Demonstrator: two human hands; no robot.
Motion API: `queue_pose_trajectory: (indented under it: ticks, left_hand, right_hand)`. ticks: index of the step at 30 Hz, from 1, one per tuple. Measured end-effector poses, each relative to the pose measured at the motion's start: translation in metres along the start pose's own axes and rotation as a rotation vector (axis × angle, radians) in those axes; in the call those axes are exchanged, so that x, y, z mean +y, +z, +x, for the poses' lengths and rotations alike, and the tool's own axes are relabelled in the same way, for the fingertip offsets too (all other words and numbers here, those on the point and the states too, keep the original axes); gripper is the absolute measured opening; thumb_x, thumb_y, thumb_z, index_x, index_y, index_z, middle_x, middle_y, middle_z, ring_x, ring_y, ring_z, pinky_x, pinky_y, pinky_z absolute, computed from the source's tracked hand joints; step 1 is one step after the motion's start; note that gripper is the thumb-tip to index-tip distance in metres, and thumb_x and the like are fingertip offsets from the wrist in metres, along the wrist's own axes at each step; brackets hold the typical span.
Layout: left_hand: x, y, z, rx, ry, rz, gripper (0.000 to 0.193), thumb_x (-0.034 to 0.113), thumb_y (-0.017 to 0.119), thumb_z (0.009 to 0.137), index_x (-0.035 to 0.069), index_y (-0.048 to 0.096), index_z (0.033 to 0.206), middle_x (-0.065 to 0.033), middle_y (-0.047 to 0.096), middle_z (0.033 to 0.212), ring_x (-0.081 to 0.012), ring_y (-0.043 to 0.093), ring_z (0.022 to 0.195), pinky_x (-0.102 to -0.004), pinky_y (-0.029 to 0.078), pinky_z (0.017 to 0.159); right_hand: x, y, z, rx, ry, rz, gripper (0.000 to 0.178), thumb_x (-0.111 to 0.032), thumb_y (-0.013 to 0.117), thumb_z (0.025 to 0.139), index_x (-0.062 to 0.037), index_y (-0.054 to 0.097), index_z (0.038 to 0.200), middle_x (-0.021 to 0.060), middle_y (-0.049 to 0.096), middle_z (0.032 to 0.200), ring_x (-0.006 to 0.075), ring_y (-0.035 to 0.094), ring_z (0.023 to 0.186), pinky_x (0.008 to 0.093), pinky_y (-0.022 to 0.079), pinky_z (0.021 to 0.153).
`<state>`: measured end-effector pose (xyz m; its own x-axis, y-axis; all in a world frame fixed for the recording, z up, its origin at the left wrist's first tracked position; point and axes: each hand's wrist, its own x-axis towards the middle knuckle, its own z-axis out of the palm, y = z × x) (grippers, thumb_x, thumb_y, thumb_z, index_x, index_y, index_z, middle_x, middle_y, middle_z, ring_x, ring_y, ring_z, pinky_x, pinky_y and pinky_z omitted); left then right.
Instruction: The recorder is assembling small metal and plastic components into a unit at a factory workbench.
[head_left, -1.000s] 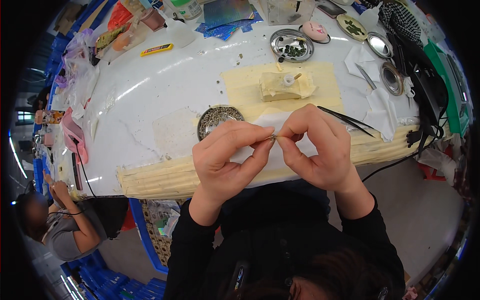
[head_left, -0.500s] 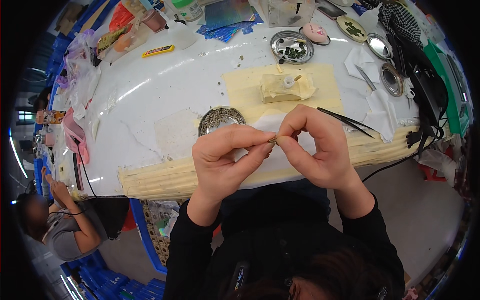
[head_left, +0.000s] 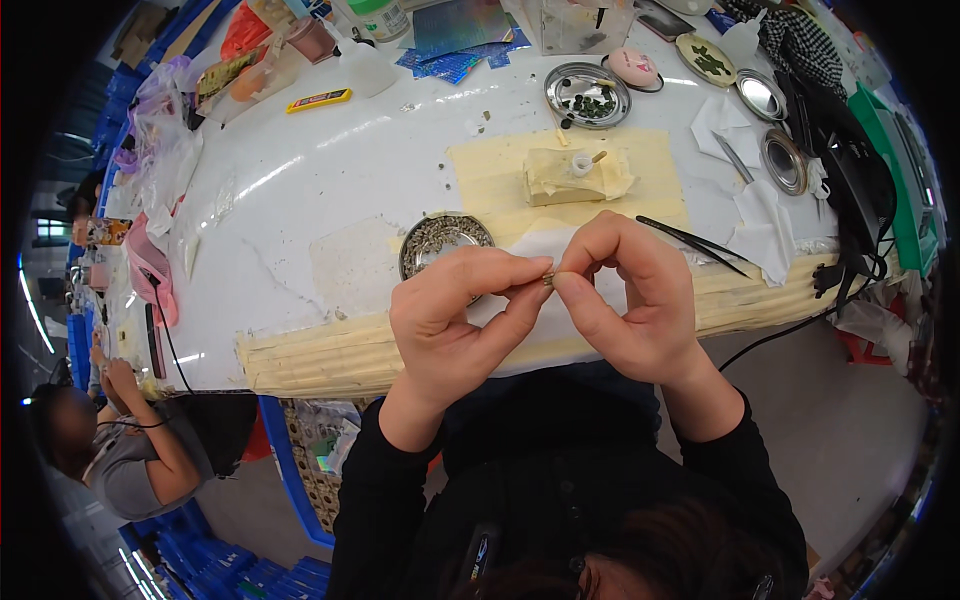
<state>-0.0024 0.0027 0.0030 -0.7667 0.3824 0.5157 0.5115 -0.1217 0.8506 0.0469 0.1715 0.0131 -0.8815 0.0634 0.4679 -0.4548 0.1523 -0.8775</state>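
My left hand point(head_left: 455, 325) and my right hand point(head_left: 635, 300) meet fingertip to fingertip above the table's near edge. Between their thumbs and index fingers is a tiny brownish metallic piece point(head_left: 548, 279), mostly covered by the fingers; its kind is too small to make out. Behind my left hand stands a round metal dish point(head_left: 447, 240) of small greyish-brown pieces. Black tweezers point(head_left: 690, 243) lie just right of my right hand. Beyond my hands, a tape-wrapped block point(head_left: 575, 180) carries a small white cup with a thin stick.
A metal dish of dark green bits point(head_left: 588, 97) sits farther back, beside a pink rounded object point(head_left: 633, 67). White cloths point(head_left: 764, 232) and lids lie at right. A yellow box point(head_left: 320, 100) and plastic bags point(head_left: 165, 150) are at left, where another person point(head_left: 150, 450) sits.
The tiny piece and my fingertips have shifted very slightly, and my left hand's fingers have turned a little. Both hands still pinch together at nearly the same spot.
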Motion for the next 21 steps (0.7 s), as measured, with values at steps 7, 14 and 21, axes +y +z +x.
queue_pose_trajectory:
  ticks: [7, 14, 21]
  left_hand:
    - [-0.001, -0.001, 0.0, 0.01, 0.042, 0.052, 0.021, -0.008, 0.074, 0.074, 0.0, 0.071, 0.093, -0.0102, 0.07, 0.081, -0.0174, 0.067, 0.07, -0.0258, 0.051, 0.062]
    - [0.0, -0.002, 0.001, 0.002, 0.077, 0.072, 0.02, -0.009, 0.073, 0.074, -0.001, 0.071, 0.093, -0.0107, 0.071, 0.081, -0.0184, 0.068, 0.071, -0.0263, 0.051, 0.062]
    - [0.0, -0.004, 0.0, 0.015, 0.083, 0.11, 0.021, -0.011, 0.073, 0.074, -0.002, 0.071, 0.093, -0.0112, 0.071, 0.081, -0.0185, 0.068, 0.071, -0.0261, 0.051, 0.063]
  right_hand:
    - [-0.003, -0.002, 0.002, -0.014, -0.014, -0.049, 0.009, -0.001, 0.069, 0.081, -0.0008, 0.061, 0.085, 0.0034, 0.059, 0.074, 0.0111, 0.056, 0.062, 0.0241, 0.044, 0.056]
    - [0.0, -0.002, 0.002, -0.016, -0.026, -0.042, 0.01, -0.003, 0.071, 0.082, -0.0006, 0.061, 0.085, 0.004, 0.06, 0.075, 0.0112, 0.056, 0.062, 0.0239, 0.045, 0.056]
    - [0.003, -0.023, 0.016, 0.25, -0.099, -0.246, 0.013, -0.005, 0.072, 0.083, 0.0004, 0.064, 0.091, 0.0048, 0.061, 0.078, 0.0115, 0.055, 0.061, 0.0231, 0.044, 0.056]
